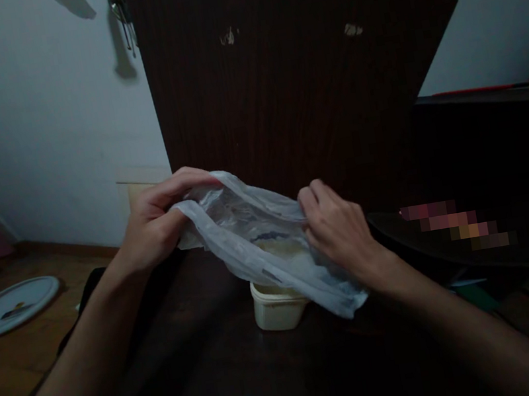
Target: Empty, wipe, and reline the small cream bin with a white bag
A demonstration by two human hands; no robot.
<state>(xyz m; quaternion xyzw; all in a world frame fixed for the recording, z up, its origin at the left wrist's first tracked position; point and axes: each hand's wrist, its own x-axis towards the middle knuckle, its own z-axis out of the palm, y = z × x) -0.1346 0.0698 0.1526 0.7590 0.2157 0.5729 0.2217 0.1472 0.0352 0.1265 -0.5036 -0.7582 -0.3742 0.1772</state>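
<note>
A thin whitish plastic bag (253, 253) is stretched between my two hands, its mouth spread toward me. My left hand (162, 217) grips the rim at the left, with the thumb outside and the fingers at the far edge. At the right end, my right hand (334, 227) has its fingers curled round the rim. Below the bag a small cream plastic tub (279, 309) stands on the dark wooden surface (195, 363). The bag covers the tub's upper right part, so its contents are hidden.
A dark wooden panel (279, 102) with chipped spots rises behind the bag. On the floor at left lies a round white lid-like disc (11, 308). A dark shelf (480, 100) holding a red, thin item is at the right. Keys (123, 19) hang beside the panel.
</note>
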